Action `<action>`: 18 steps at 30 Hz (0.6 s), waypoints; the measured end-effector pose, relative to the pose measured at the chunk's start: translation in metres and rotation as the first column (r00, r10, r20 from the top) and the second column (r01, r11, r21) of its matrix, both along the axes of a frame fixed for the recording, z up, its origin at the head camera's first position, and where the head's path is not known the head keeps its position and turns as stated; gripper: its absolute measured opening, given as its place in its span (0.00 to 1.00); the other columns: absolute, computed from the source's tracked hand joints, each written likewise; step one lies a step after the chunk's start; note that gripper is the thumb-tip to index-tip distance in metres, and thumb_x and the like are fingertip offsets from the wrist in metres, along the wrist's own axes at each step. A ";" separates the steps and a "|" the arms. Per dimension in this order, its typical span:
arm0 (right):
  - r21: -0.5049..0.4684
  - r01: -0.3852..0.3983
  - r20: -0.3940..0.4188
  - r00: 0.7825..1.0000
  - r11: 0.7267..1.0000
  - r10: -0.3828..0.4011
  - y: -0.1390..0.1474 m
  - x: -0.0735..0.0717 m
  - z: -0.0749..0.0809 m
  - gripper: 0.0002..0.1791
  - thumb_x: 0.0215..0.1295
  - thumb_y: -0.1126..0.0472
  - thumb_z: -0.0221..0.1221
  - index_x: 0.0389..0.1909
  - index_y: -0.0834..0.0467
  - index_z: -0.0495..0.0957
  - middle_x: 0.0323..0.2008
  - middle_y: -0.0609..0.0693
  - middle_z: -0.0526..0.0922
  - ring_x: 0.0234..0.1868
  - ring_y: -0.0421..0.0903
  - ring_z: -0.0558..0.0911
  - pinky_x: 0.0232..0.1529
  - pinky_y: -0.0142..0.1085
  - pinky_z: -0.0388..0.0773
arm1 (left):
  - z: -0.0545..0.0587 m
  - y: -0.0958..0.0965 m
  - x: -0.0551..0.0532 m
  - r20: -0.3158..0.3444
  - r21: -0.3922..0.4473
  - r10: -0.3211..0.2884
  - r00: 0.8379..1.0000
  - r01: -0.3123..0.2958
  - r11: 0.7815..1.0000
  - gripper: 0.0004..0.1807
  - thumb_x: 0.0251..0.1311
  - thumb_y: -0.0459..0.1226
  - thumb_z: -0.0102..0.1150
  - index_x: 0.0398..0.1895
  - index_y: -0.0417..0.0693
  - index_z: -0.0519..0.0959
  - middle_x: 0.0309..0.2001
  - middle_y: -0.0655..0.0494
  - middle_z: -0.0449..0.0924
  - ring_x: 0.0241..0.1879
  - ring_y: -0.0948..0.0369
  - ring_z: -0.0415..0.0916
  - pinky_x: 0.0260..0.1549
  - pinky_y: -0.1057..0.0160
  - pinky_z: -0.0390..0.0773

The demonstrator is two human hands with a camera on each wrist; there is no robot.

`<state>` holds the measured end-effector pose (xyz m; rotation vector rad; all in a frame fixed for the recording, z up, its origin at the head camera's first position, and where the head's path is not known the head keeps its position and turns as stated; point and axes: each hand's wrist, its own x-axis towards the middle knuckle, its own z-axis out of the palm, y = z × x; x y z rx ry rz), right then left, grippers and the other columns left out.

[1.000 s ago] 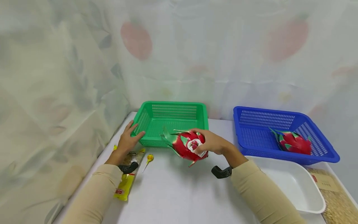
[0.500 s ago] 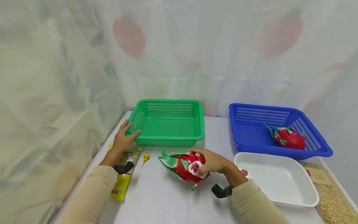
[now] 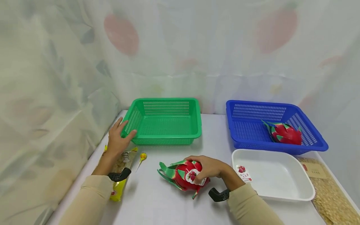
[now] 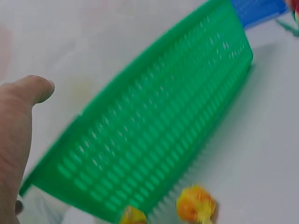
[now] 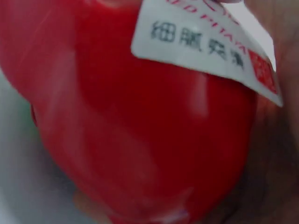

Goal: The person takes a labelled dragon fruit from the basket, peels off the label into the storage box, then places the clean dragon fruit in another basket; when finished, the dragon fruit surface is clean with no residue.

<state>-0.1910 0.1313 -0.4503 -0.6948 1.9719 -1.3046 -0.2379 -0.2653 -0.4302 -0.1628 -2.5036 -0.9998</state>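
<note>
My right hand (image 3: 209, 167) holds a red dragon fruit (image 3: 180, 179) from its right side, low over the white table or resting on it. Green leafy tips point left, and a white label shows on its skin. In the right wrist view the red fruit (image 5: 149, 130) fills most of the picture, against the palm. At the green basket (image 3: 166, 137), my left hand (image 3: 118, 139) is spread by the left front corner. The left wrist view shows the left thumb (image 4: 35, 88) apart from the basket rim; any contact by the other fingers is unclear.
A blue basket (image 3: 253, 144) at the back right contains another dragon fruit (image 3: 288, 135). Before it stands a white tub (image 3: 275, 175) with a printed label (image 3: 243, 173). A bag of pale grains (image 3: 334, 200) lies far right. A lollipop (image 3: 143, 156) and yellow packet (image 3: 119, 187) lie left.
My right hand has lowered the dragon fruit from in front of the green basket toward the table. My left hand has loosened from the basket corner. The whole view has shifted slightly.
</note>
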 end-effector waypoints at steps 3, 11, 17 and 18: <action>0.012 0.002 0.014 1.000 1.000 -0.002 0.000 0.001 -0.001 0.43 0.36 0.61 0.68 0.62 0.45 0.71 0.44 0.52 0.79 0.43 0.50 0.79 0.37 0.42 0.81 | 0.011 0.012 0.012 -0.107 -0.008 -0.017 0.994 0.017 1.000 0.34 0.61 0.45 0.63 0.68 0.42 0.67 0.74 0.49 0.51 0.69 0.41 0.43 0.55 0.29 0.50; 0.012 0.047 0.027 0.999 0.999 -0.047 0.000 0.007 0.000 0.46 0.37 0.63 0.67 0.66 0.47 0.68 0.46 0.51 0.77 0.45 0.50 0.78 0.40 0.42 0.80 | 0.024 0.053 0.040 -0.331 -0.059 -0.217 0.918 0.209 0.976 0.36 0.60 0.53 0.61 0.67 0.41 0.69 0.73 0.47 0.54 0.69 0.44 0.47 0.57 0.32 0.51; -0.015 0.093 0.004 0.996 0.996 -0.093 0.003 0.011 -0.003 0.45 0.37 0.62 0.68 0.64 0.44 0.70 0.47 0.52 0.76 0.45 0.51 0.77 0.40 0.42 0.80 | 0.020 0.083 0.059 -0.284 -0.078 -0.382 0.879 0.376 0.923 0.41 0.59 0.62 0.56 0.68 0.45 0.69 0.72 0.48 0.56 0.68 0.47 0.51 0.59 0.36 0.53; -0.024 0.099 -0.001 0.995 0.995 -0.099 0.003 0.012 -0.004 0.44 0.38 0.62 0.68 0.64 0.43 0.70 0.48 0.52 0.76 0.45 0.51 0.77 0.40 0.42 0.80 | 0.019 0.088 0.062 -0.268 -0.080 -0.403 0.875 0.397 0.914 0.41 0.59 0.62 0.57 0.68 0.46 0.68 0.72 0.48 0.57 0.68 0.48 0.52 0.58 0.37 0.55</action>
